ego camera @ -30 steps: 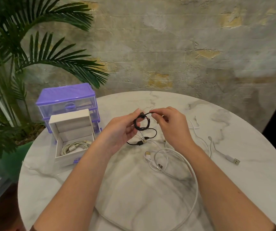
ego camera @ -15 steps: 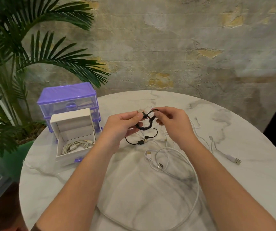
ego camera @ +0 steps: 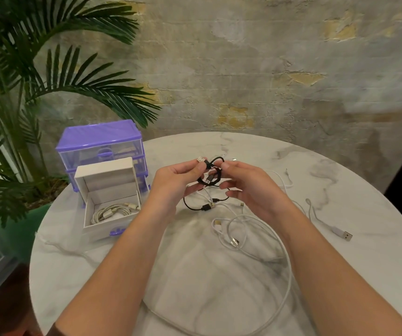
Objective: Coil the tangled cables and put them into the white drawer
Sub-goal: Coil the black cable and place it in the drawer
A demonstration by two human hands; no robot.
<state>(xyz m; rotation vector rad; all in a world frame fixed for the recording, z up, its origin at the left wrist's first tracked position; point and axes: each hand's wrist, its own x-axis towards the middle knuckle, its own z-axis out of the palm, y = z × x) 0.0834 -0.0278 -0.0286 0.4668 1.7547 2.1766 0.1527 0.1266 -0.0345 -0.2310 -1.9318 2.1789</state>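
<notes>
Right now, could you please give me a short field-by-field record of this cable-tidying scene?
left hand: pinches black cable
right hand: pinches same black cable
black cable: small coil held above table, tail hanging to the tabletop
white drawer: open, out of purple organizer, holds one coiled white cable
loose white cables: uncoiled on table
USB cable: lies apart, right side

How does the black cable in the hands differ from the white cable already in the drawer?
The black cable is dark and held above the table, pinched by the left hand and right hand; the white cable is pale and lies untouched inside the white drawer. The black cable's coil looks smaller and has a tail hanging loose; the white cable's coil looks finished. Both are wound into loops.
</notes>
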